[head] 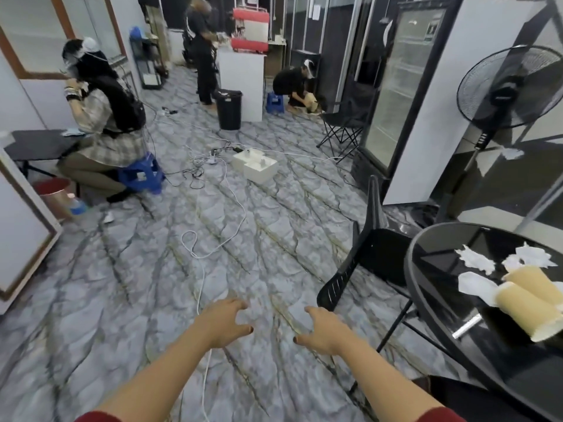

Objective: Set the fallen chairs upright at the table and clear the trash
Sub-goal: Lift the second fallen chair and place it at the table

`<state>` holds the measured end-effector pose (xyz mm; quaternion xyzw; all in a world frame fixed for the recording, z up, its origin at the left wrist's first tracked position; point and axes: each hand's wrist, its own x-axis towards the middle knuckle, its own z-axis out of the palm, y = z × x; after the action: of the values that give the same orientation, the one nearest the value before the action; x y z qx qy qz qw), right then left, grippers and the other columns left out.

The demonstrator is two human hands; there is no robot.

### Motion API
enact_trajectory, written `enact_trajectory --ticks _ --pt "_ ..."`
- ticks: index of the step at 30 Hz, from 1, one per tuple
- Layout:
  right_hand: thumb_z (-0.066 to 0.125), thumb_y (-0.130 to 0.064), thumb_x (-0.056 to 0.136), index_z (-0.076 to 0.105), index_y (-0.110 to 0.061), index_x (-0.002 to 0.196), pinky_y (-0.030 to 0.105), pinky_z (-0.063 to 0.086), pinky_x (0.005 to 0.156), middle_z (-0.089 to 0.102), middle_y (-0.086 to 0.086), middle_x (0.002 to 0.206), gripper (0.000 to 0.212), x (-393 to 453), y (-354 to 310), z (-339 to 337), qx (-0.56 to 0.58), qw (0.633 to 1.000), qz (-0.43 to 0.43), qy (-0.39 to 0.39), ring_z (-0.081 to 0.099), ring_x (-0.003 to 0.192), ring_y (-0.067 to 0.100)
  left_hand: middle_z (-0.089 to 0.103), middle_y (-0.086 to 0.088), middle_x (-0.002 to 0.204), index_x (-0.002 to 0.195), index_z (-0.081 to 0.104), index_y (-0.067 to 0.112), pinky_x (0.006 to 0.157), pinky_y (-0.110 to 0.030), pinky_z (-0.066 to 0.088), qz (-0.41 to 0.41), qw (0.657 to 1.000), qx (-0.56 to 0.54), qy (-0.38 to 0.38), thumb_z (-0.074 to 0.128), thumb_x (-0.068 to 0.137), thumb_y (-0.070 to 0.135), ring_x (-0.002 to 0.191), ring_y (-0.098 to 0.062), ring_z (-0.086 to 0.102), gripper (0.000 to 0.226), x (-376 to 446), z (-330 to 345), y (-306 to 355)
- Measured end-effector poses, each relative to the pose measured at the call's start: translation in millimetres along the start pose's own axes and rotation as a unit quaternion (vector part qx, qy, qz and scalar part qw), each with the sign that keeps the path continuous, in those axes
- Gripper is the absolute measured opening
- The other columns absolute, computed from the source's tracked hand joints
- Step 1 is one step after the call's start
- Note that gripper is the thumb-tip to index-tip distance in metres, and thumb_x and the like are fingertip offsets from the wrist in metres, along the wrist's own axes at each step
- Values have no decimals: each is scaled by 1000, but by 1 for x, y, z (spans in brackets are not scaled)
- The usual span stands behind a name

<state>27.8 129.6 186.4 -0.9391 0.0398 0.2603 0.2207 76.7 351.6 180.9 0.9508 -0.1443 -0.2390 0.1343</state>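
Hands (225,325) (320,332) empty over floor, chair (377,254) touching table (426,300) rim

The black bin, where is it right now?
In the head view the black bin stands on the floor at the far end of the room, centre-left, against the white counter and beside a standing person.

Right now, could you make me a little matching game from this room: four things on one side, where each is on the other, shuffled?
Things:
1. paper cups
2. black chair
3. black bin
4. white cable

Places:
A. trailing over the carpet
B. tipped over beside the round table
C. lying on their sides on the round table
D. standing by the white counter

Pairs: 1-C, 2-B, 3-D, 4-A
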Motion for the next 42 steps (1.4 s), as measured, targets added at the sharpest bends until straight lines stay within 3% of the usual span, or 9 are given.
enact_trajectory --ticks 23,29,35,42 --pt "53 -57 81 19 -22 143 44 31 107 28 8 149 79 334 -19 -172 -73 997 -15 -26 30 133 29 37 -1 145 137 36 23 101 -34 36 -20 1000 -5 -16 51 86 49 130 -20 37 59 325 -165 -37" --pt "54 -56 79 30 -17 136 41 36 101 39 10 140 74 430 -30 -223 -36 999 26 3 38 125 28 37 -3 145 138 34 21 105 -32 35 34 999 5 -40 53 86 47 131 -21 36 61 441 -215 -47" --pt "53 -55 81 29 -16 139 45 30 108 34 9 145 74 517 -48 -285 -2 995 91 36 34 131 29 40 -2 143 137 36 23 104 -34 37 99 993 45 -51 52 86 48 129 -21 38 59 561 -284 -63" --pt "53 -57 79 33 -20 136 45 30 104 38 8 143 71 591 -48 -338 32 986 146 72 36 129 28 37 -2 146 137 36 22 107 -35 34 163 980 81 -77 53 86 47 133 -20 33 59 671 -335 -60"
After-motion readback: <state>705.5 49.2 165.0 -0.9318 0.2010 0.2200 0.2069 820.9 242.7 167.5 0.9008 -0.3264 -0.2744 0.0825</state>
